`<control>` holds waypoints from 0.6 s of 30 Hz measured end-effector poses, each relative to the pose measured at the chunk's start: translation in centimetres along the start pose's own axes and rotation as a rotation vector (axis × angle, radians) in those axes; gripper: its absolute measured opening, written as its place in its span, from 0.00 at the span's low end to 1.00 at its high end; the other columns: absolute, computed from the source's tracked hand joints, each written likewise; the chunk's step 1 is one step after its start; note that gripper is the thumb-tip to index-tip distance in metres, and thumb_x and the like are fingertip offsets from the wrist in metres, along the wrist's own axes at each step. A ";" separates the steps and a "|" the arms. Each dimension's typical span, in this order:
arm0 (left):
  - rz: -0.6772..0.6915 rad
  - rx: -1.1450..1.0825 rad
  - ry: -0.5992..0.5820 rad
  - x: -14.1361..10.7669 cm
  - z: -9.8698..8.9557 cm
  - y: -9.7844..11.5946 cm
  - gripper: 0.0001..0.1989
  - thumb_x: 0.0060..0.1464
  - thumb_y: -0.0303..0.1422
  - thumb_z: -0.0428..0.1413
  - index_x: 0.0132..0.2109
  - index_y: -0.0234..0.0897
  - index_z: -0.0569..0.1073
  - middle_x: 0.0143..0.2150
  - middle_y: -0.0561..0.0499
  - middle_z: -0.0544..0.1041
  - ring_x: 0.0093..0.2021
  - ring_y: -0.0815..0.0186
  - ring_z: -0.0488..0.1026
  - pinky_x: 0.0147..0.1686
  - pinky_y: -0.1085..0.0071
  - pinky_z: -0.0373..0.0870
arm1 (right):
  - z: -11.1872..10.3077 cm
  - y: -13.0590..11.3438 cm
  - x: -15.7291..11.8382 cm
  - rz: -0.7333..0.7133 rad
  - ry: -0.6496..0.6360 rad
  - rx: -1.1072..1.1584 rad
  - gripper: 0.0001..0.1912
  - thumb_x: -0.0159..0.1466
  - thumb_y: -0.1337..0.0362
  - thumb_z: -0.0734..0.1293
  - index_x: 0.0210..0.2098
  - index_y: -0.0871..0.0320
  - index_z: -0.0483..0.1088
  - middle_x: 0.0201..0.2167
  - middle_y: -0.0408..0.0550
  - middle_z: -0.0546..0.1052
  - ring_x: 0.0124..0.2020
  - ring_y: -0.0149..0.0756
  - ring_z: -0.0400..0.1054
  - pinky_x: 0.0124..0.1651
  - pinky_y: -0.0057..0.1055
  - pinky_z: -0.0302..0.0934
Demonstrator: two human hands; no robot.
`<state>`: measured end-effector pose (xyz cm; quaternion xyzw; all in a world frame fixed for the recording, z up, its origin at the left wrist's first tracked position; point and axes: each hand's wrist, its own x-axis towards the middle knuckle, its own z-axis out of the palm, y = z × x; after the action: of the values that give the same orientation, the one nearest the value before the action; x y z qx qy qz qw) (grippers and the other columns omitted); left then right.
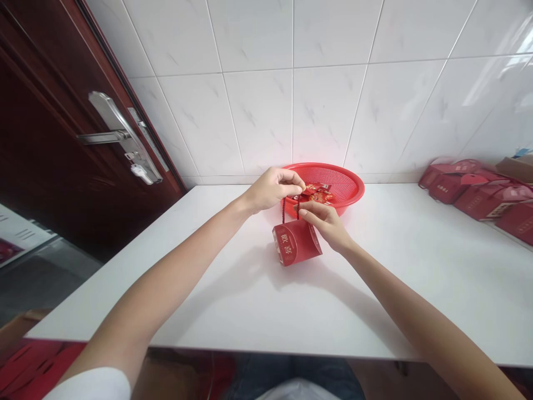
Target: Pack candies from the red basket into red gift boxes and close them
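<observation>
Free tabletop (395, 228) between red basket (350, 180) and red boxes (477, 197), tiled wall (325, 111) behind.

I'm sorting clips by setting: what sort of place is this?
An indoor tiled room, perhaps in a home or small workroom; I can't tell which. The signs are the dark red door with a lever handle, pale wall tiles and a white table.

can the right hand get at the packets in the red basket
Likely yes: the packets lie in the open-topped red basket just beyond the right hand, though that hand seems busy at the corded red box.
</observation>
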<state>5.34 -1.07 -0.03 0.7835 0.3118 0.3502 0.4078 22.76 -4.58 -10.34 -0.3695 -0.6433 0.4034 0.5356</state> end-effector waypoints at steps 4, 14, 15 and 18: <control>0.005 -0.051 0.013 -0.1 0.0 0.4 0.04 0.45 0.31 0.61 0.29 0.35 0.77 0.31 0.51 0.76 0.35 0.65 0.71 0.41 0.65 0.69 | 0.2 -0.1 0.2 0.028 -0.006 0.012 0.17 0.61 0.47 0.72 0.36 0.55 0.79 0.38 0.47 0.81 0.41 0.40 0.72 0.47 0.38 0.66; -0.062 -0.233 0.026 -0.5 0.1 0.9 0.02 0.46 0.29 0.62 0.29 0.34 0.78 0.31 0.50 0.75 0.30 0.68 0.67 0.35 0.68 0.67 | 0.4 -1.3 0.4 0.045 -0.028 0.044 0.21 0.63 0.44 0.71 0.31 0.56 0.77 0.33 0.48 0.81 0.36 0.39 0.75 0.43 0.37 0.70; -0.065 -0.256 0.032 -0.5 0.1 1.0 0.02 0.47 0.29 0.62 0.29 0.34 0.79 0.31 0.50 0.75 0.30 0.68 0.67 0.34 0.69 0.67 | 0.4 -1.5 0.3 0.045 -0.038 0.048 0.21 0.62 0.44 0.71 0.31 0.56 0.76 0.32 0.48 0.81 0.36 0.39 0.75 0.43 0.37 0.70; -0.062 -0.313 0.048 -0.5 0.1 1.3 0.02 0.48 0.28 0.62 0.31 0.34 0.79 0.31 0.50 0.75 0.30 0.69 0.68 0.34 0.70 0.67 | 0.4 -2.2 0.0 0.027 -0.063 0.040 0.21 0.62 0.44 0.73 0.28 0.56 0.74 0.31 0.48 0.81 0.34 0.39 0.76 0.40 0.36 0.71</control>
<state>5.42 -2.09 0.85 0.6918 0.2871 0.4003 0.5280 22.27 -5.49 -8.33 -0.3544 -0.6466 0.4349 0.5169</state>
